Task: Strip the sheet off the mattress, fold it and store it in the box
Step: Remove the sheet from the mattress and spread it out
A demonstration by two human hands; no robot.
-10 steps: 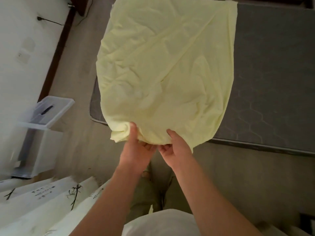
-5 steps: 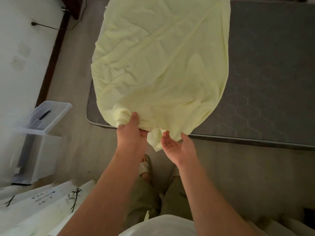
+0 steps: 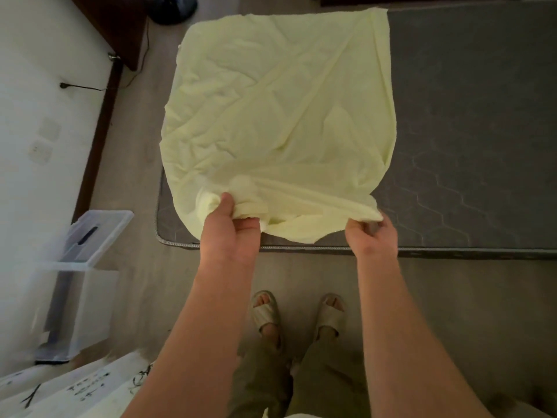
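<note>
The pale yellow sheet (image 3: 277, 116) lies folded over the left part of the grey mattress (image 3: 470, 122), its near edge lifted. My left hand (image 3: 230, 233) grips a bunched left corner of that edge. My right hand (image 3: 372, 236) pinches the right corner, about a shoulder width away. The clear plastic box (image 3: 75, 300) stands on the floor at the left, its lid (image 3: 96, 233) propped open against the wall.
A white wall (image 3: 36, 116) with a dark skirting board runs along the left. White sheets with black marks (image 3: 75, 390) lie at the bottom left. My feet in slippers (image 3: 298, 315) stand on the floor just before the mattress edge.
My right hand moved rightward along the near edge and took hold of the right corner. The hands have spread apart and the sheet's near edge is stretched between them.
</note>
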